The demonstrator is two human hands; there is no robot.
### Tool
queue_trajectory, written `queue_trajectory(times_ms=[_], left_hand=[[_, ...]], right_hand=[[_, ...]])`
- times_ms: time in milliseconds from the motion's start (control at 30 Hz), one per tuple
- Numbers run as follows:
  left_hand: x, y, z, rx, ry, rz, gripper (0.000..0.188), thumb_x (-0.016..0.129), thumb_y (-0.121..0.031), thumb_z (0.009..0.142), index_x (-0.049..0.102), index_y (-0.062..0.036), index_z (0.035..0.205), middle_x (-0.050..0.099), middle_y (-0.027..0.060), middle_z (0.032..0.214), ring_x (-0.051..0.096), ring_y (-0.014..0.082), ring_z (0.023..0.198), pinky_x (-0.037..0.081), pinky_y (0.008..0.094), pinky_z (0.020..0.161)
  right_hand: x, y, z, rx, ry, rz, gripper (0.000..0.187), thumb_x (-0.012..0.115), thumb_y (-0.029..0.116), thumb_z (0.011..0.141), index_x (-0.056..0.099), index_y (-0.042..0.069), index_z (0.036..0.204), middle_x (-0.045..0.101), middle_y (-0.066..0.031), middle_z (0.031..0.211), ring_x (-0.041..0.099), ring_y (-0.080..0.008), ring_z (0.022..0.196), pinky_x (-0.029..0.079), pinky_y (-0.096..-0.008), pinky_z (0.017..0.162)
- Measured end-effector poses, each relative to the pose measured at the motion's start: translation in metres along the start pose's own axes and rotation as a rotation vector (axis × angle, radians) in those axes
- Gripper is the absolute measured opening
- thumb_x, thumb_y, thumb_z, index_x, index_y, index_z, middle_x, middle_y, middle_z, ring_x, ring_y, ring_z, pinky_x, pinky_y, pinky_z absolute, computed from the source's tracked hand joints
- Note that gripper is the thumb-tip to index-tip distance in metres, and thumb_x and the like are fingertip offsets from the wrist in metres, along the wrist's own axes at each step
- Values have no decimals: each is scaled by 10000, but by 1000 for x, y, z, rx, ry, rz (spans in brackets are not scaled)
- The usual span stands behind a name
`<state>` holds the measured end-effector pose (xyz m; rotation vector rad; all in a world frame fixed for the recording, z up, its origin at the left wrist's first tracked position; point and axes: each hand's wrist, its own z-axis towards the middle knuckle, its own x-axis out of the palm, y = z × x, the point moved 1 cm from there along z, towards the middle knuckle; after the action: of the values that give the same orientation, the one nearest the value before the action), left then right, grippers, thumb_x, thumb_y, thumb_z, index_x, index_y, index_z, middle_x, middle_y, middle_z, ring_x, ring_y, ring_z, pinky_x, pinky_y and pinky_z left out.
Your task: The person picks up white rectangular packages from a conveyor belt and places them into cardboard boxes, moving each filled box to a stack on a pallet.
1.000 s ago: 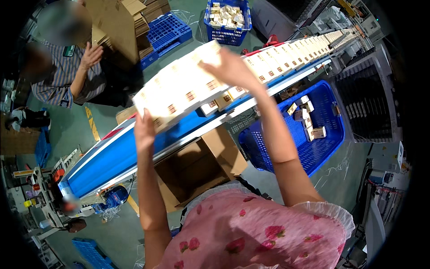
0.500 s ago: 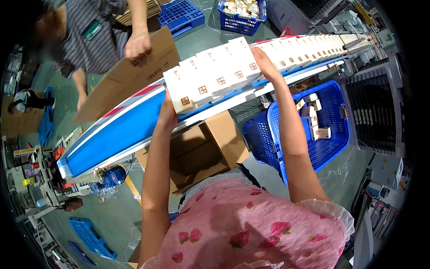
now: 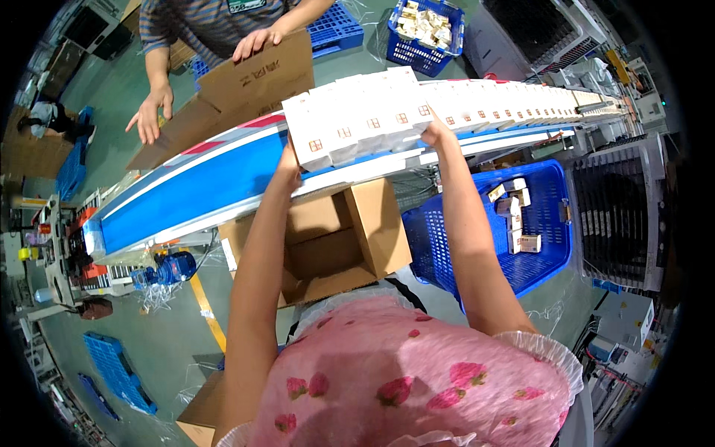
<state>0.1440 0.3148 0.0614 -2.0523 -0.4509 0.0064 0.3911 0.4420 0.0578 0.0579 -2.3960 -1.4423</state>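
Note:
A row of several white packs (image 3: 359, 119) with reddish-brown square marks stands pressed together over the blue conveyor belt (image 3: 197, 179). My left hand (image 3: 289, 165) is closed against its left end, and my right hand (image 3: 438, 134) against its right end, so the row is squeezed between them. Some of my fingers are hidden behind the packs. Beyond my right hand, a long line of similar packs (image 3: 506, 104) runs along the belt to the far right. Just below the belt, between my forearms, an open cardboard box (image 3: 380, 227) shows a bare inside.
Across the belt a co-worker (image 3: 216, 33) has one hand on a brown cardboard piece (image 3: 261, 78). A blue basket (image 3: 555, 253) with several loose packs stands at my right; another filled basket (image 3: 421, 56) is at the back. A blue motor (image 3: 175, 270) sits under the belt's left end.
The view has shifted, and the row appears slightly lower and farther right, still between my hands. The co-worker's hands have moved on the cardboard; one is now off it with fingers spread.

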Motion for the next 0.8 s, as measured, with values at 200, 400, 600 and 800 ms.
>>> queue_trajectory(times_ms=[200,400,600,800], left_hand=[[-38,-46,-52,353,-66,67,378,506,-212,789,437,2,1093,496,136,1057,487,179,953,408,279,777],[-109,-27,-164,246,-72,-45,390,476,-245,811,433,23,1092,520,95,1021,537,148,829,453,258,694],[-126,91,-211,-17,-101,33,419,484,-222,795,408,-19,1154,514,80,1049,537,160,874,444,255,697],[-152,146,-119,-433,-41,849,220,427,-182,791,570,-15,791,589,152,709,570,268,564,458,342,486]], right_hand=[[43,19,-38,-107,120,54,408,465,242,829,396,8,1156,491,-100,1094,492,-160,961,425,-287,777],[89,41,-157,-100,247,-503,528,532,280,770,371,-25,1171,465,-166,1119,467,-205,1006,387,-306,834],[62,-106,-187,263,333,-209,500,452,271,827,325,-37,1199,439,-167,1138,468,-190,993,411,-298,799],[31,-164,-150,564,352,-776,275,428,217,828,474,-37,925,556,-154,758,596,-181,578,456,-248,390]])
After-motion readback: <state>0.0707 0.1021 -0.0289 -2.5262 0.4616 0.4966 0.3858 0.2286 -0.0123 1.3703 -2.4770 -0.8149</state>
